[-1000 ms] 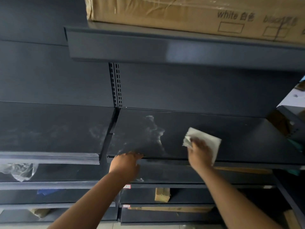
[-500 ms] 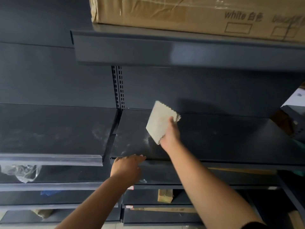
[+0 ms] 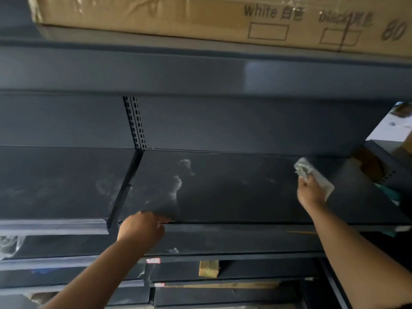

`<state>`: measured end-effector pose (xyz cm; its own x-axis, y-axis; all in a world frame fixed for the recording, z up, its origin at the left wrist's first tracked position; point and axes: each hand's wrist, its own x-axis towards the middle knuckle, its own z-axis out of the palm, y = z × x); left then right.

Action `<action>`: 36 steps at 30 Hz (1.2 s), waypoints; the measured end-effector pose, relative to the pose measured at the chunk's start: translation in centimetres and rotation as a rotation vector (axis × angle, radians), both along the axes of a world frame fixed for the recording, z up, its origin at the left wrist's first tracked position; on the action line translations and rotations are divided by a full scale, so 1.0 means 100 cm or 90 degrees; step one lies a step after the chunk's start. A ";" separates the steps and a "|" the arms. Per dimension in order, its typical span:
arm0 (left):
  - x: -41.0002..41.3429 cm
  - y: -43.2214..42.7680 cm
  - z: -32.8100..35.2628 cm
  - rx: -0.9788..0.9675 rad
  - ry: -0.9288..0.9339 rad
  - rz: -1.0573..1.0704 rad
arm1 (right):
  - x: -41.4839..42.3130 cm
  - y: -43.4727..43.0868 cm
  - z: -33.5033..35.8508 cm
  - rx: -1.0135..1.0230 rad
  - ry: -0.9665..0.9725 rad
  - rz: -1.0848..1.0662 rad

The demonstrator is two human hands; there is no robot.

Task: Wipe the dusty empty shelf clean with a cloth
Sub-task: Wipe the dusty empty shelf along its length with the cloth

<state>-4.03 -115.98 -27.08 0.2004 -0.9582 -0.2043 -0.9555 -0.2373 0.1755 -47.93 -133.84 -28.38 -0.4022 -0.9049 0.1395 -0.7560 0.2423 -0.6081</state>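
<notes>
The dark grey empty shelf (image 3: 234, 192) runs across the middle of the view, with pale dust streaks (image 3: 178, 186) on its left part. My right hand (image 3: 311, 192) is far to the right on the shelf, near its back, and grips a whitish cloth (image 3: 316, 175) pressed onto the surface. My left hand (image 3: 142, 226) rests on the shelf's front edge at the left, fingers curled over the lip, holding nothing else.
A large cardboard box (image 3: 200, 16) lies on the shelf above. A neighbouring dusty shelf (image 3: 55, 184) adjoins on the left. Lower shelves hold a small cardboard piece (image 3: 208, 268) and crumpled plastic (image 3: 9, 244). A perforated upright (image 3: 136, 123) divides the back panels.
My right hand has swept the cloth from the shelf's left-centre, where it was lifted off the surface, far to the right. The left hand has stayed on the front edge.
</notes>
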 end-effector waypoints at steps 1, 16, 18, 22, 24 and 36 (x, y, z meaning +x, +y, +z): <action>-0.001 -0.001 0.001 -0.003 -0.002 0.007 | 0.011 -0.005 -0.005 0.036 0.067 0.032; -0.010 0.000 0.015 0.023 0.000 0.059 | 0.265 0.001 0.029 0.154 -0.906 0.166; -0.011 0.001 0.015 0.012 -0.001 0.071 | 0.219 -0.018 0.028 0.099 -0.888 0.125; -0.011 0.003 0.012 -0.001 0.000 0.071 | 0.100 -0.052 0.020 -0.088 -0.755 -0.014; -0.010 0.003 0.012 -0.002 0.002 0.069 | 0.045 -0.064 0.021 -0.205 -0.649 -0.074; -0.016 0.003 0.015 0.019 0.013 0.088 | 0.008 -0.114 -0.021 0.062 0.228 0.006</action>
